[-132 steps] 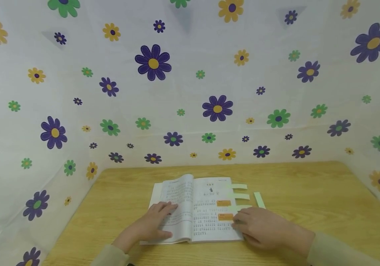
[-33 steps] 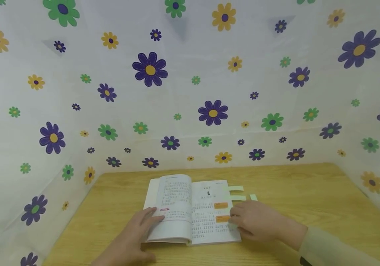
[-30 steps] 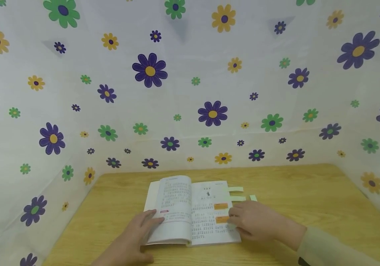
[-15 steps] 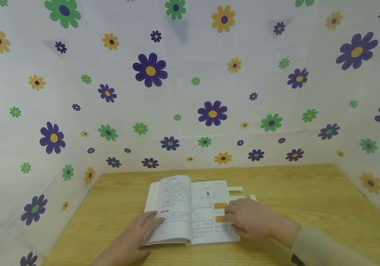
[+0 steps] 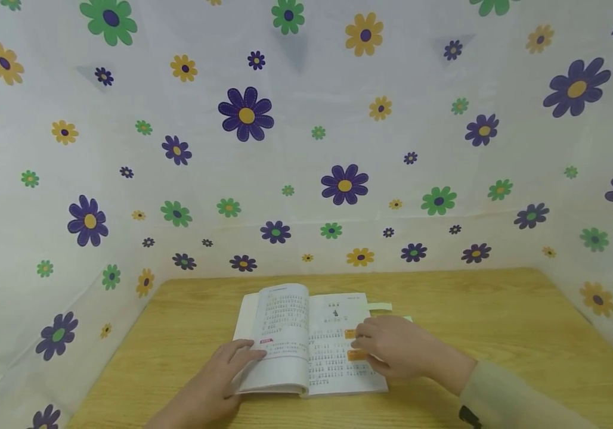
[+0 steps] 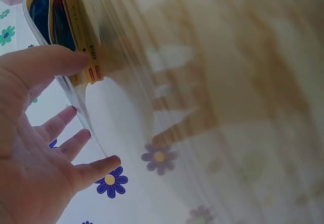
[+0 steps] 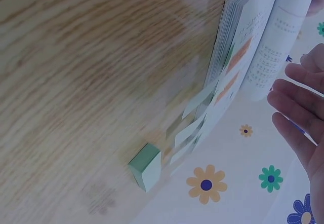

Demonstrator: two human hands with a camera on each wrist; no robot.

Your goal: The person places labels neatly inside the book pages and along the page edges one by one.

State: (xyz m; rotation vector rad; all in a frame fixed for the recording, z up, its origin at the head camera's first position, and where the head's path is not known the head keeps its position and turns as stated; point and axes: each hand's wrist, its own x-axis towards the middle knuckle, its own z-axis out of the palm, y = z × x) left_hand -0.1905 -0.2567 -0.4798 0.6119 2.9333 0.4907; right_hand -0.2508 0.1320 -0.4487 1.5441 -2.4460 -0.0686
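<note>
An open book (image 5: 285,376) lies on the table, its left-hand pages curving up toward the middle. My left hand (image 5: 212,378) rests at its left edge with fingers extended onto the page; the left wrist view shows the thumb against the page edges and the other fingers spread apart. Over the right page is my right hand (image 5: 405,348), fingers loosely bent and holding nothing in the right wrist view. It partly covers two orange labels (image 5: 357,356) on that page. Several pale green sticky tabs (image 7: 190,133) jut from the book's right edge.
A small green pad (image 7: 146,167) of sticky tabs stands on the wooden table (image 5: 473,310), right of the book and mostly hidden behind the right hand in the head view. White cloth (image 5: 306,89) printed with flowers surrounds the table's back and sides.
My right hand has shifted left from the book's right edge to over the page, covering more of the orange labels. Earlier, the left hand drew back from mid-page to the left edge.
</note>
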